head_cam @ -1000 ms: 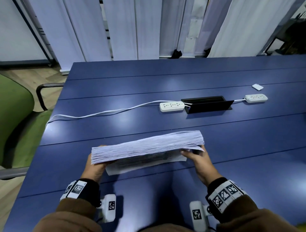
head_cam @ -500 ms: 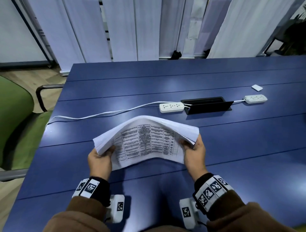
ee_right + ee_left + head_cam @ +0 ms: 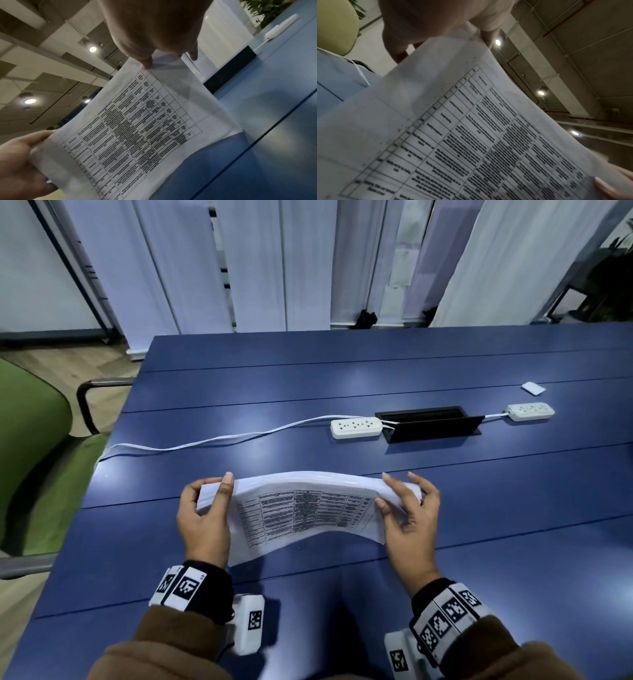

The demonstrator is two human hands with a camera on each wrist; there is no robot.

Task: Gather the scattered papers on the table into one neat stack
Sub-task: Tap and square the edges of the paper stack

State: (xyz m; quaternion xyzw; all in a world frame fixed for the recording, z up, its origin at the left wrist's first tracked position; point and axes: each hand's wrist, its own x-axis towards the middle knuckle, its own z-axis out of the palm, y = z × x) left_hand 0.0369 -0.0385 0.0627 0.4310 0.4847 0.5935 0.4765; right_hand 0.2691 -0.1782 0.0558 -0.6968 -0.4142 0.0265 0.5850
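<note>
Thick stack of white printed-table papers bows upward above blue surface, left hand and right hand fingers pinching its ends

Printed table on papers seemingly illegible

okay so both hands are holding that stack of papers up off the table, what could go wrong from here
The stack of papers bows between the left hand and right hand, gripped only at its ends, so sheets might slip out or fan apart. Its edges already look uneven. Lowered carelessly, the drooping near edge could perhaps fold under on the table.
</note>
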